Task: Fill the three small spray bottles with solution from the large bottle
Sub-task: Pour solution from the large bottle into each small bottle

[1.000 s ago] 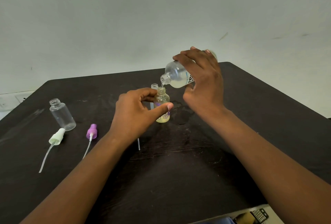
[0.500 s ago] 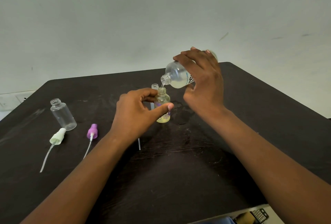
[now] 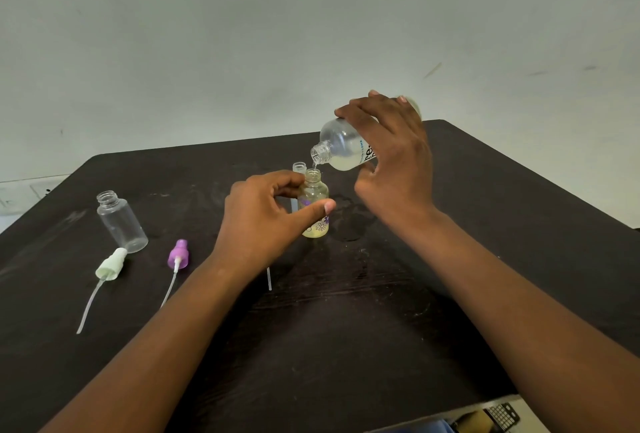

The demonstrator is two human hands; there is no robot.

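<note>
Before you is a dark table (image 3: 346, 346) with a scuffed, streaked top. On its left side stands an uncapped clear bottle (image 3: 121, 221). Just in front of it lies a pale green spray head (image 3: 111, 264), and to that head's right a purple spray head (image 3: 178, 254), each with its dip tube pointing toward you. Near the centre stand a flower-printed bottle (image 3: 315, 205) holding yellowish liquid and, just behind it, another open bottle (image 3: 299, 167).

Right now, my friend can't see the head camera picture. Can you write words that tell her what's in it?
A right hand tips a large bottle, trickling yellowish solution into a small flowered bottle that the left hand holds upright on a dark table. An empty clear bottle and two spray tops, pale green and purple, wait at left.
</note>
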